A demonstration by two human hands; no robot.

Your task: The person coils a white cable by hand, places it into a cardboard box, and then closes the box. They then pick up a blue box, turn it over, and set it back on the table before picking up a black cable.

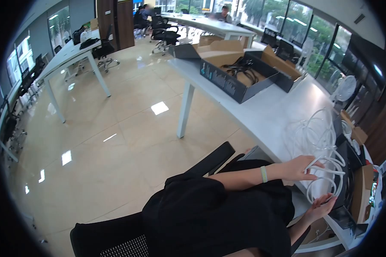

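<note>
A loosely looped white cable (319, 132) lies over the right side of the white table and runs down to both hands. My left hand (299, 168), with a pale band on its wrist, has its thumb and fingers closed around a strand of it. Lower down, near the table's edge, my right hand (322, 207) grips the bottom of a smaller loop of the same cable. The cable's ends cannot be made out among the loops.
On the white table (261, 115) stands an open dark cardboard box (233, 85) holding black cables (244, 70). A white fan (345, 88) is behind the table. More open boxes (362, 192) crowd the right edge. An office chair (165, 36) and seated people are farther back.
</note>
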